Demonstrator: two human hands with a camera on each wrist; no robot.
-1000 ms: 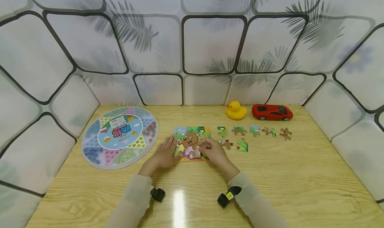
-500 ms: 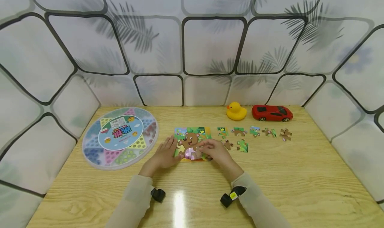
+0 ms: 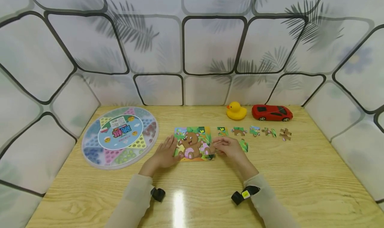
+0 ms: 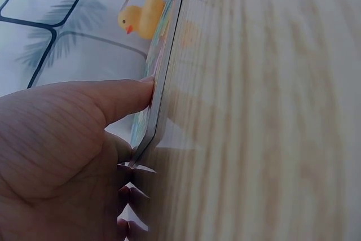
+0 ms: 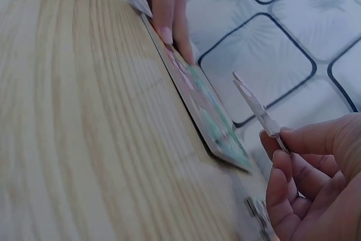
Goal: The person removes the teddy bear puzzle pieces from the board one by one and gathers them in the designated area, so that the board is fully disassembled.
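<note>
A flat jigsaw puzzle board [image 3: 180, 132] with a brown bear picture lies on the table. My left hand [image 3: 163, 154] rests at its left side, fingers extended; the thumb touches the near edge in the left wrist view. Between right thumb and fingers, a pink-and-brown jigsaw piece [image 3: 206, 149] is pinched. The right wrist view shows this puzzle piece [image 5: 256, 105] tilted up, raised beside the board [image 5: 197, 103]. My right hand [image 3: 231, 150] is just right of the board, in front of loose pieces, and hides one of them.
Several loose puzzle pieces [image 3: 239, 131] lie right of the board, including a green one [image 3: 244, 145] and a brown one [image 3: 285, 134]. A yellow rubber duck [image 3: 236, 111] and red toy car [image 3: 272, 112] stand behind. A round Chinese checkers set [image 3: 120, 138] is at left.
My right hand has moved right with the puzzle piece, from the bear's belly to the board's right side, and now covers a loose brown piece. The left hand has stayed put.
</note>
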